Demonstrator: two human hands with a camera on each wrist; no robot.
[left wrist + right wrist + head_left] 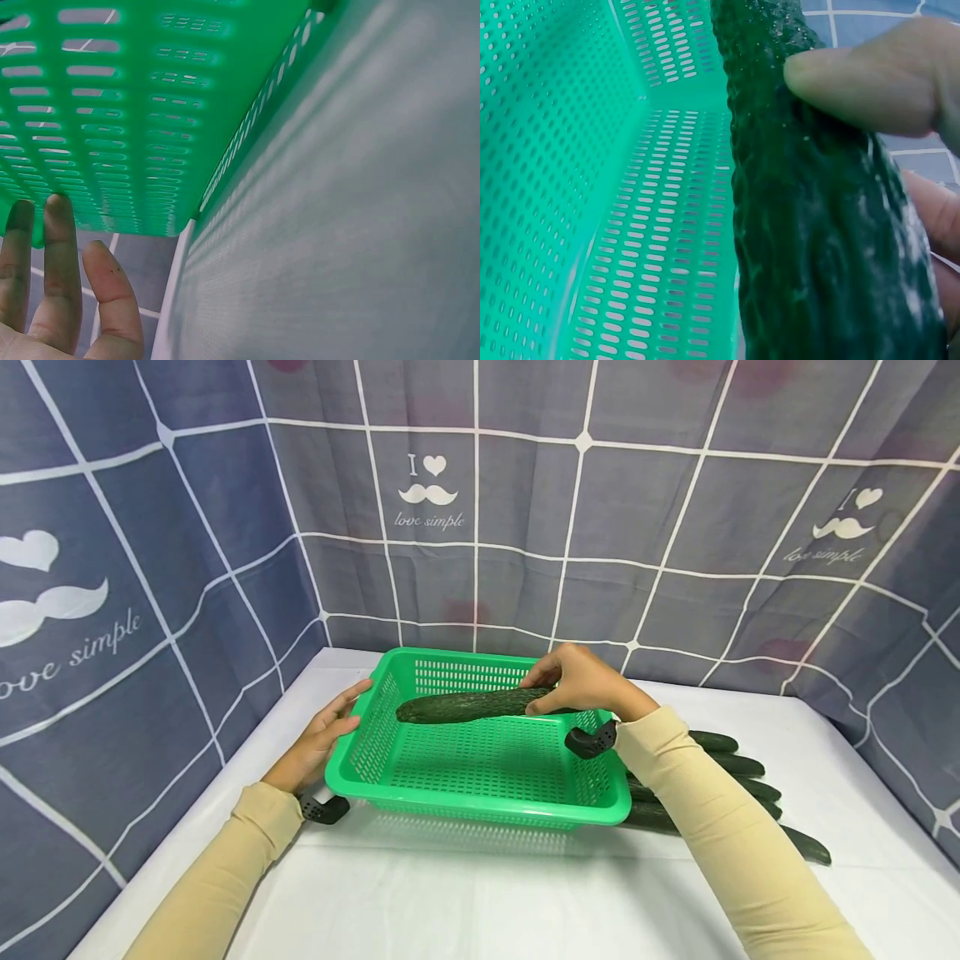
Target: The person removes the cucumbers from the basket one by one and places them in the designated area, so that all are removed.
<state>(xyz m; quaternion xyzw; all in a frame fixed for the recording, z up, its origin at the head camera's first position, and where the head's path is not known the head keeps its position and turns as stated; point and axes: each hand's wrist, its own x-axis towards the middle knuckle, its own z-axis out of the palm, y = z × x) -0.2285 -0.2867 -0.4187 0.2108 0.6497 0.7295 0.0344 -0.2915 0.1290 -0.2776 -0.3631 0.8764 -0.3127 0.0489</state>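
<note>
A long dark-green cucumber is held nearly level above the green plastic basket. My right hand grips it near its right end, the thumb on one side and fingers on the other. Up close in the right wrist view, the bumpy cucumber covers part of the basket's slotted floor. At the basket's left end, my left hand rests against the rim. Its fingers look fairly straight in the left wrist view, tips by the outer wall.
Several cucumbers lie on the white tabletop right of the basket, partly hidden by the right forearm and the basket. A grey checked curtain stands behind the table and along its sides.
</note>
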